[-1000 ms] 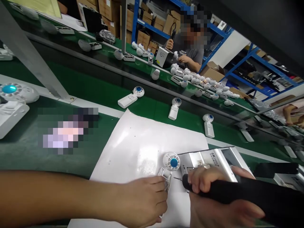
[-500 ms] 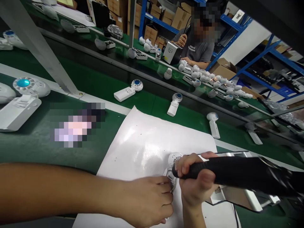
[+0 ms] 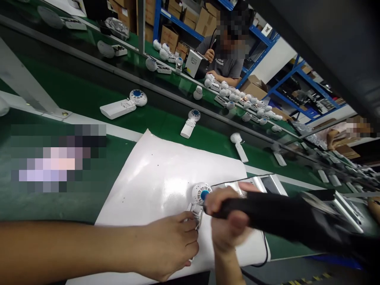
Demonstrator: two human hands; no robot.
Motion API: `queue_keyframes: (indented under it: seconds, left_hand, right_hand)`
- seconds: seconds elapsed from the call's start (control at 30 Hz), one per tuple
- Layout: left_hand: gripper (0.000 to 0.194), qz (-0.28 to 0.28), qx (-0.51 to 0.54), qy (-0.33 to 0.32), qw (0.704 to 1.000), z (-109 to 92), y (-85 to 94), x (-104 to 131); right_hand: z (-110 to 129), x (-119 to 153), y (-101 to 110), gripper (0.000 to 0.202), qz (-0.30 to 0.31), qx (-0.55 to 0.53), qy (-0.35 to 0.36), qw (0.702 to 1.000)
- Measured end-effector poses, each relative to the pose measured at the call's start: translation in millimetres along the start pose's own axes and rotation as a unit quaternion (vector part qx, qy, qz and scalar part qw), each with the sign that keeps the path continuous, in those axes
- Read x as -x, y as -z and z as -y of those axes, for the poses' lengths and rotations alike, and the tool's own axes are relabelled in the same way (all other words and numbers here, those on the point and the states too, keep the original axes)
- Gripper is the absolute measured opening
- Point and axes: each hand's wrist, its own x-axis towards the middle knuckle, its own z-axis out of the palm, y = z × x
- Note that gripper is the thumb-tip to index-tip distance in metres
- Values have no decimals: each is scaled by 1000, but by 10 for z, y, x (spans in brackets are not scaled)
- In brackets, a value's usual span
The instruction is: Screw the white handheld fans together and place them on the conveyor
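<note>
On the white sheet (image 3: 142, 186) lies a small white fan-like device (image 3: 199, 192) with a round slotted head and a blue centre. My left hand (image 3: 170, 245) is closed around its handle part, covering most of it. From the right, my right hand (image 3: 227, 217) grips a thick black electric screwdriver (image 3: 267, 211), blurred by motion. The tool's narrow end points at the device's joint just below the round head. Whether its tip touches there I cannot tell.
Similar white devices (image 3: 124, 105) lie spaced along the green conveyor (image 3: 160, 118) beyond the sheet. A silver metal frame (image 3: 267, 184) stands behind my right hand. A cable (image 3: 265, 253) hangs at the sheet's right edge. A co-worker (image 3: 227, 59) sits across the line. A metal post (image 3: 32, 83) rises at left.
The whole view has shifted, so the scene sits further left. The screwdriver end has drawn slightly aside from the round head, showing its blue centre. Both hands keep their holds.
</note>
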Motion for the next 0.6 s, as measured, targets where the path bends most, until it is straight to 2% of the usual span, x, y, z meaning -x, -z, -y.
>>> queue_keyframes:
  seconds: [0.07,0.13,0.27,0.33,0.4,0.5,0.6]
  left_hand:
    - [19,-12,10,-4,1000,-2,-2,-1]
    - [17,-17,14,-4,1000,-5,0,-1]
    - [17,-16,5,0,1000,-14,6,-4]
    - [19,-21,-2,-3,1000,-17,8,-8]
    - [20,-17,-6,-3,1000,-17,14,-12]
    - [20,1,-1,-4,1000,-13,24,-17]
    - [20,2,2,-6,1000,-8,15,-18]
  right_hand:
    - [133,-141,177,55,-62,39,61,995]
    - [191,-262,345,49,-117,83,102,984]
    - [150,-361,511,40,-136,77,82,984]
    - [148,-347,505,42,-135,77,67,986]
    - [175,-309,455,46,-125,64,23,990]
    - [200,-229,333,52,-99,18,-49,994]
    - [150,-156,209,50,-77,-34,-76,994]
